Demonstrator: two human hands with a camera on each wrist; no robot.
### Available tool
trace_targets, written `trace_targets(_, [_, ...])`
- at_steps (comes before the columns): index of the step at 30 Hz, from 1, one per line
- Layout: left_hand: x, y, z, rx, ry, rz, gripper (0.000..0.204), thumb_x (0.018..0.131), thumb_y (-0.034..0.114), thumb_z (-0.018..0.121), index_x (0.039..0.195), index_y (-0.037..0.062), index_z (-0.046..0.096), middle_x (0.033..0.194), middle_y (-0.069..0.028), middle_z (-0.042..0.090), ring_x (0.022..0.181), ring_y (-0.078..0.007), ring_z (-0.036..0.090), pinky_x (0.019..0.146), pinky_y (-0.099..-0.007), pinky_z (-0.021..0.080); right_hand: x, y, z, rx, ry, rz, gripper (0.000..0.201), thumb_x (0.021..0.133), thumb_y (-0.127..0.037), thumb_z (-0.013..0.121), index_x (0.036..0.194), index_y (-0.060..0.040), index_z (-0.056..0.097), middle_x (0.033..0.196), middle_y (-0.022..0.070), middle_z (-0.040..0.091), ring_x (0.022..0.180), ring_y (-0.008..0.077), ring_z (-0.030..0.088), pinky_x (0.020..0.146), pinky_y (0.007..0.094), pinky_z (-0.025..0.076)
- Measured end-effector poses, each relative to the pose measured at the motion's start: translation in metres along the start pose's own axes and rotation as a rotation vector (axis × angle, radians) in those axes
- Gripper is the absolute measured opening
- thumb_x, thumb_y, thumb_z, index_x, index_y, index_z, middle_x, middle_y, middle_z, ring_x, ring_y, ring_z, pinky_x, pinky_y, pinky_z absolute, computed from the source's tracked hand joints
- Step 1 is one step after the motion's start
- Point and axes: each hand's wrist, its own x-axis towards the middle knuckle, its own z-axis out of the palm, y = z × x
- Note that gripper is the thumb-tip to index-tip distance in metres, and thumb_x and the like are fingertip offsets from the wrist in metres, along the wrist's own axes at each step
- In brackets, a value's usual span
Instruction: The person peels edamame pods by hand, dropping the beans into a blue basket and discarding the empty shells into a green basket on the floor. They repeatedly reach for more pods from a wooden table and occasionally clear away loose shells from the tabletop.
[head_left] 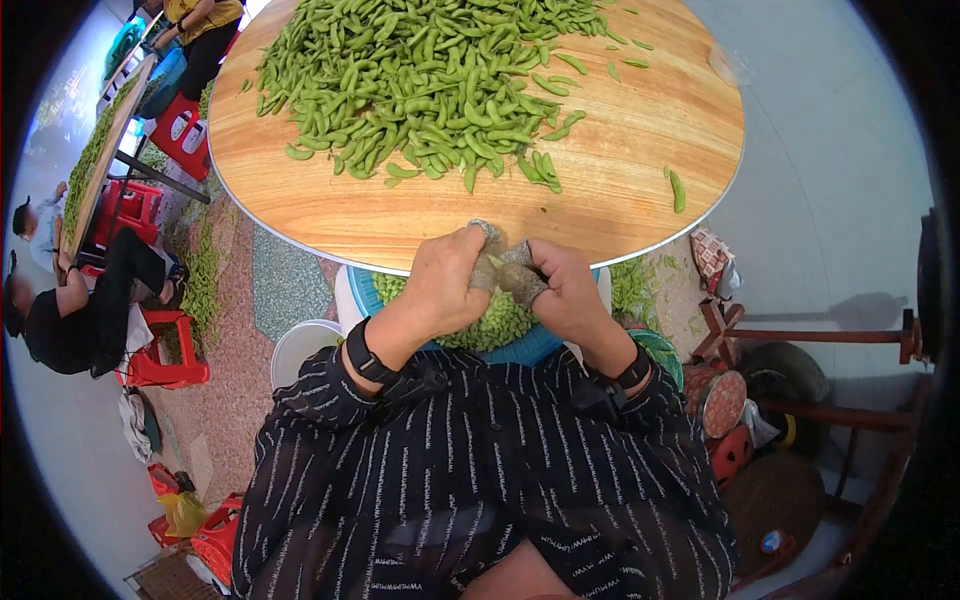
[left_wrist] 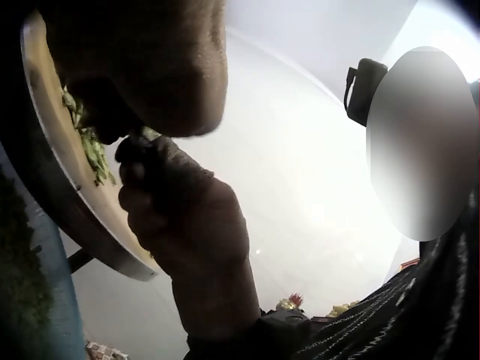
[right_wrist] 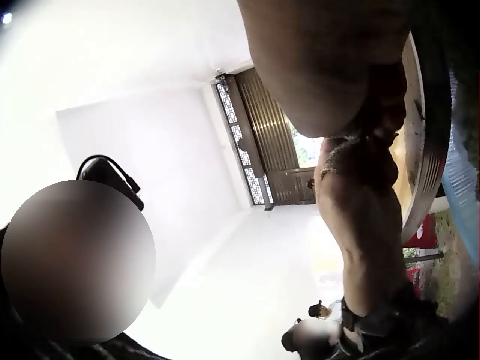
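My left hand (head_left: 440, 278) and right hand (head_left: 572, 290) meet fingertip to fingertip at the table's near edge. Between them a green soybean pod (head_left: 495, 262) is pinched, mostly hidden by the fingers. Greyish covers wrap several thumbs and fingers. Directly below, a blue basin (head_left: 540, 348) holds a heap of shelled green soybeans (head_left: 500, 325). On the round wooden table (head_left: 640, 130) lies a large pile of soybean pods (head_left: 430, 90). In the left wrist view the right hand (left_wrist: 199, 217) shows curled fingers; the right wrist view shows the left hand (right_wrist: 360, 202) in shadow.
A white bucket (head_left: 300, 350) stands left of the basin, and a green basket (head_left: 658, 352) to its right. Wooden furniture bars (head_left: 820, 337) are at the right. Other people sit at a second pod-covered table (head_left: 100, 150) on the left, near red stools (head_left: 165, 355).
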Motion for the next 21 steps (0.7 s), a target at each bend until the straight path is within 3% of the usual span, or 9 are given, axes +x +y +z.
trace_targets(1, [0.000,-0.002,0.000,-0.049,0.023,0.057,0.030,0.055,-0.002,0.049,0.085,-0.0006,0.048,0.069,-0.0198,0.051,0.066,-0.0400,0.050,0.057,-0.0391,0.041,0.000,-0.003,-0.002,-0.001,0.000,0.001,0.011,0.068,-0.001,0.051,0.078,0.0003,0.051,0.063,0.0100,0.054,0.057,0.0162,0.052,0.051,0.0300,0.040])
trace_targets(3, [0.002,-0.010,0.000,-0.179,-0.011,0.064,0.028,0.059,-0.002,0.050,0.087,-0.0002,0.049,0.068,-0.0165,0.051,0.063,-0.0340,0.051,0.056,-0.0359,0.040,0.000,-0.014,-0.008,0.498,-0.071,0.356,0.006,0.076,-0.009,0.054,0.078,-0.0033,0.053,0.064,0.0028,0.056,0.056,0.0092,0.052,0.047,0.0215,0.037])
trace_targets(4, [0.003,-0.011,-0.001,-0.308,-0.041,0.069,0.027,0.062,-0.002,0.050,0.089,0.0002,0.049,0.067,-0.0132,0.051,0.061,-0.0281,0.051,0.055,-0.0326,0.040,0.000,-0.012,-0.011,0.497,-0.070,0.355,0.006,0.076,-0.009,0.054,0.078,-0.0033,0.053,0.064,0.0028,0.056,0.056,0.0092,0.052,0.047,0.0215,0.037])
trace_targets(5, [0.002,-0.010,-0.004,-0.308,-0.041,0.068,0.027,0.062,-0.002,0.050,0.089,0.0002,0.049,0.067,-0.0132,0.051,0.061,-0.0281,0.051,0.055,-0.0326,0.040,0.000,-0.008,-0.015,0.522,-0.078,0.341,0.007,0.078,-0.012,0.054,0.078,-0.0048,0.054,0.065,0.0007,0.056,0.055,0.0066,0.051,0.046,0.0181,0.036])
trace_targets(7, [0.002,-0.003,-0.013,-0.459,-0.259,-0.211,0.015,0.076,0.000,0.048,0.092,0.0003,0.047,0.075,-0.0036,0.051,0.069,-0.0105,0.047,0.064,-0.0240,0.040,0.000,-0.007,-0.016,0.547,-0.090,0.326,0.009,0.080,-0.015,0.054,0.078,-0.0062,0.055,0.066,-0.0013,0.056,0.054,0.0040,0.050,0.044,0.0147,0.034])
trace_targets(10, [0.001,-0.015,-0.007,-0.536,-0.202,-0.136,0.016,0.076,0.004,0.053,0.091,0.0004,0.049,0.067,-0.0007,0.046,0.062,-0.0072,0.040,0.056,-0.0216,0.036,-0.002,-0.008,-0.014,0.512,-0.031,0.320,0.009,0.080,-0.015,0.054,0.079,-0.0067,0.055,0.065,-0.0005,0.056,0.052,0.0038,0.049,0.042,0.0143,0.032])
trace_targets(16, [-0.004,-0.018,-0.001,-0.508,-0.178,-0.121,0.015,0.077,0.000,0.048,0.092,0.0000,0.048,0.069,-0.0044,0.050,0.063,-0.0101,0.044,0.058,-0.0242,0.039,-0.001,-0.002,-0.016,0.598,-0.061,0.341,0.008,0.080,-0.014,0.054,0.079,-0.0053,0.055,0.065,0.0002,0.057,0.052,0.0052,0.048,0.044,0.0162,0.034])
trace_targets(19, [-0.004,-0.020,0.005,-0.477,-0.108,-0.138,0.014,0.078,0.002,0.047,0.091,-0.0005,0.049,0.071,-0.0068,0.052,0.065,-0.0121,0.047,0.060,-0.0257,0.040,-0.003,-0.007,-0.008,0.375,-0.015,0.215,0.008,0.080,-0.012,0.053,0.078,-0.0034,0.054,0.064,0.0000,0.056,0.053,0.0063,0.047,0.047,0.0185,0.036])
trace_targets(21, [-0.004,-0.018,0.003,-0.501,-0.100,-0.111,0.014,0.077,0.003,0.048,0.091,-0.0003,0.049,0.071,-0.0072,0.053,0.065,-0.0132,0.048,0.061,-0.0261,0.040,-0.004,-0.010,-0.007,-0.219,0.007,-0.113,0.008,0.080,-0.011,0.053,0.079,-0.0024,0.054,0.064,-0.0004,0.054,0.054,0.0065,0.047,0.049,0.0198,0.038])
